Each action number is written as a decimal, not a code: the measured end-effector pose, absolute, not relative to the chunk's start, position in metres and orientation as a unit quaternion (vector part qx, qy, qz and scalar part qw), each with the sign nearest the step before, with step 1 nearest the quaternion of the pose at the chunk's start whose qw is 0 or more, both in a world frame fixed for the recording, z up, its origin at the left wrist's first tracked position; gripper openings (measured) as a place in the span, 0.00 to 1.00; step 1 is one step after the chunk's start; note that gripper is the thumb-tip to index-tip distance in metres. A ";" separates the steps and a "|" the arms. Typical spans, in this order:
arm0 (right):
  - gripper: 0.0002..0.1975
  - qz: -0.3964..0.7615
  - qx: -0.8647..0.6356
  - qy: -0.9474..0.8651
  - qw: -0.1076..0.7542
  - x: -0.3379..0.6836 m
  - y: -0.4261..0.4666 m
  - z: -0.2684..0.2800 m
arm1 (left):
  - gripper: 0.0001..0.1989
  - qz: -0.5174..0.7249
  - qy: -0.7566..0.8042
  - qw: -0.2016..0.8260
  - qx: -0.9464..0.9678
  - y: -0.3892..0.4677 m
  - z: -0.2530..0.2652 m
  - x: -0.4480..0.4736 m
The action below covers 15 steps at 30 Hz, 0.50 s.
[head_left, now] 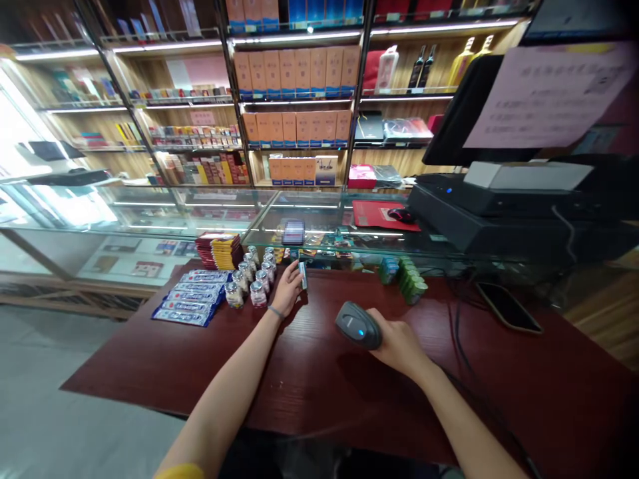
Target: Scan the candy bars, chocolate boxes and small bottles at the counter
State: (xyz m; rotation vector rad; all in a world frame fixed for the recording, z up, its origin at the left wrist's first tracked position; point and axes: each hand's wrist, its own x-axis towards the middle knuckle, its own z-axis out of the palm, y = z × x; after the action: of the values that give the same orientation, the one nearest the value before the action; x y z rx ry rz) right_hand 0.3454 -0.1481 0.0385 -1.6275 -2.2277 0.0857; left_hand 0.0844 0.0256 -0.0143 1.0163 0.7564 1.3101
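My right hand (399, 339) is wrapped around the handle of a dark grey barcode scanner (358, 324) with a blue light, held above the reddish-brown counter. Farther forward, my left hand (288, 291) has its fingers closed at a small, slim light-blue and white packet (303, 275); its far side is hidden. Just left of that hand stand small jars (258, 293) with silvery lids, in two rows. Beyond them lie blue-and-white long packets (192, 297) and a stack of red and yellow packets (219, 251). Small green packs (412, 281) and blue packs (388, 270) stand to the right.
A phone (509, 306) lies on the right, near a dark cable (459, 332). Behind the counter is a glass display case (219, 206). A monitor (462, 110) stands over a black till unit (464, 216) at the right. A mouse (401, 215) rests on a red mat (369, 214).
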 end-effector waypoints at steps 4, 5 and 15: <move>0.17 0.015 -0.576 -0.799 0.174 0.346 -0.148 0.039 | 0.29 0.554 0.347 0.604 0.456 0.027 -0.015 0.085; 0.17 0.018 -0.577 -0.797 0.177 0.346 -0.148 0.039 | 0.28 0.555 0.348 0.604 0.454 0.027 -0.015 0.085; 0.17 0.039 -0.591 -0.777 0.213 0.351 -0.146 0.038 | 0.32 0.624 0.392 0.472 0.483 0.030 -0.026 0.086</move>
State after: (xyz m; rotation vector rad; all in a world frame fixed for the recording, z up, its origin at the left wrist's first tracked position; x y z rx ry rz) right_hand 0.3506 -0.1455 0.0380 -1.6403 -2.1572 0.1070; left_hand 0.0860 0.0302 -0.0261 1.1823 0.9592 1.5284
